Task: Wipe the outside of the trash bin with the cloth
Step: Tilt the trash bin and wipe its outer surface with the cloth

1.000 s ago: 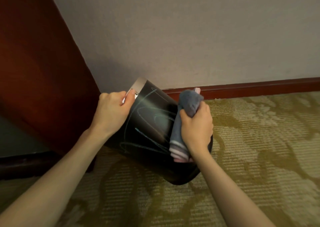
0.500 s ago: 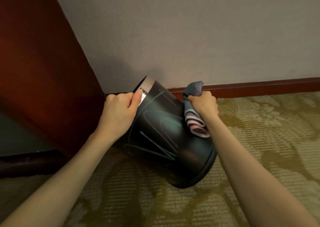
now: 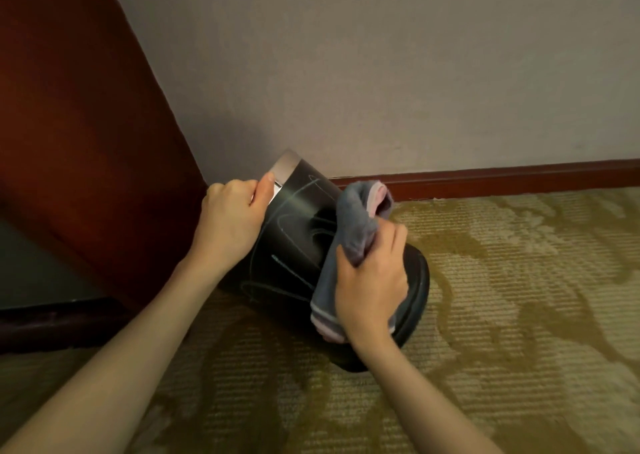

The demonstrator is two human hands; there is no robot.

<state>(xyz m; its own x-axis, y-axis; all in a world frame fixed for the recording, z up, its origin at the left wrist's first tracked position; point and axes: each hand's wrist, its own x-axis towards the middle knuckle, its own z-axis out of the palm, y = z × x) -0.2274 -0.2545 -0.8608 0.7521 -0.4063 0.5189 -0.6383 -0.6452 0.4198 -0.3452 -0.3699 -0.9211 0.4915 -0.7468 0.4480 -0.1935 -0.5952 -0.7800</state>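
Gripping hand: left hand [image 3: 230, 223] clamped on the silver rim of the trash bin [image 3: 294, 246].
Bin: black, scrawled with pale lines, tilted on patterned carpet [image 3: 519, 315], near the wall [image 3: 381, 73] and red baseboard [image 3: 502, 176].
Wiping hand: right hand [image 3: 372, 280] closed around the grey cloth [image 3: 349, 242], pressing it on the bin's side.

Dim, warm indoor light — colours run yellow-brown and the wall [image 3: 415, 73] looks grey-beige. A soft sheen streaks the dark trash bin [image 3: 294, 218] near its rim, and the bin casts a shadow on the carpet [image 3: 519, 315] beneath it. The wooden panel [image 3: 69, 124] at left falls into deep shadow. Lines bow at the frame edges — wide-angle distortion — and the forearms at the bottom look soft.
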